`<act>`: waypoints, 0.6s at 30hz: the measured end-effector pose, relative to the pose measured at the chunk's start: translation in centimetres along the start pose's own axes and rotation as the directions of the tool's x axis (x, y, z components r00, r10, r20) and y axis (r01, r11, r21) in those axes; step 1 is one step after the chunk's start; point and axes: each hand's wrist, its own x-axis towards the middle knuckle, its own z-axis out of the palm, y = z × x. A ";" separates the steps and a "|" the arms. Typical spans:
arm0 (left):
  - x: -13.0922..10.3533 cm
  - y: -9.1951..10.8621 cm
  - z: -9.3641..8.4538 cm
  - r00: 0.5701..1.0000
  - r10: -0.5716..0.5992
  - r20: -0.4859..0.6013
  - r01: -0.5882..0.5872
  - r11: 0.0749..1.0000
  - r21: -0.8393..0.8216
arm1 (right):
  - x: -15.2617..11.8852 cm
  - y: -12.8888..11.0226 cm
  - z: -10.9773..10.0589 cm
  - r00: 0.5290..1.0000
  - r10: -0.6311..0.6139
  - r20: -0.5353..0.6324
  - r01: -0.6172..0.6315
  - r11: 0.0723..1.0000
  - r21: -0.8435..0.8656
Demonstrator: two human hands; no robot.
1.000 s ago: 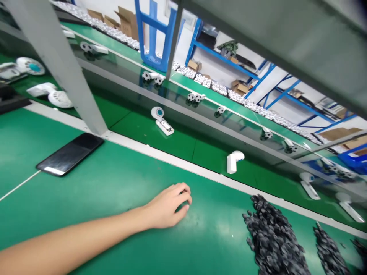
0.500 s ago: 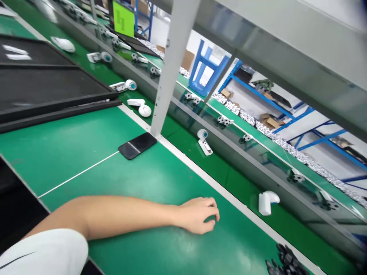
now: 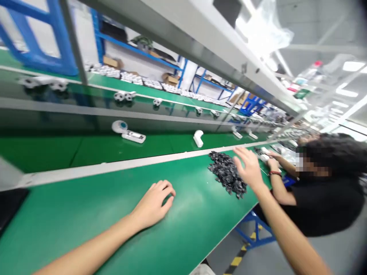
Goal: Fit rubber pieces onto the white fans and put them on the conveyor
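Note:
My left hand (image 3: pixel 157 202) rests on the green tabletop (image 3: pixel 86 214), its fingers loosely bent and apart, with nothing held. To its right, my right hand (image 3: pixel 249 167) is raised over the edge of a heap of small black parts (image 3: pixel 225 173). Its fingers are stretched out and I see nothing in them. The hand covers part of the heap's right side. Beyond the table's white edge strip, a white handheld device with a round head (image 3: pixel 133 136) and a bent white piece (image 3: pixel 198 138) lie on the green conveyor belt (image 3: pixel 94 152).
A co-worker in a black top (image 3: pixel 323 191) sits at the right, hands on white pieces. Football-patterned pieces (image 3: pixel 124 95) line a ledge behind the belt. A metal beam (image 3: pixel 183 42) crosses above. A black phone-like slab (image 3: pixel 13 204) lies at the left.
The view has swung to the right. My right hand has come into view by the black heap, and the co-worker now shows. My left hand stays on the tabletop.

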 end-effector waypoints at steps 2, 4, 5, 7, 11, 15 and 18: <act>0.0 -0.2 -0.1 0.999 0.009 0.044 -0.009 1.000 0.002 | -5.1 1.2 0.6 0.981 0.185 -0.061 -0.187 0.982 -0.018; 0.1 -0.2 -0.2 0.997 0.003 0.075 -0.003 1.000 0.006 | -9.5 1.8 1.9 0.938 0.338 -0.073 -0.340 0.940 -0.013; 0.1 -0.3 -0.2 0.997 -0.007 0.081 0.006 1.000 0.009 | -11.2 1.8 2.6 0.918 0.392 -0.055 -0.393 0.919 -0.005; 0.3 -0.3 -0.3 0.996 -0.025 0.088 0.023 0.999 0.023 | -13.2 1.7 4.1 0.887 0.462 0.002 -0.462 0.887 0.019; 0.4 -0.5 -0.4 0.995 -0.026 0.094 0.018 0.996 0.086 | -11.7 1.8 5.7 0.858 0.501 0.111 -0.509 0.858 0.069; 0.1 -0.8 -0.3 0.996 0.004 0.094 -0.020 0.986 0.166 | -8.2 2.5 6.0 0.896 0.412 0.167 -0.433 0.894 0.116; -0.1 -1.1 -0.2 0.996 0.003 0.090 -0.021 0.978 0.206 | -6.8 2.9 6.3 0.921 0.348 0.176 -0.374 0.916 0.147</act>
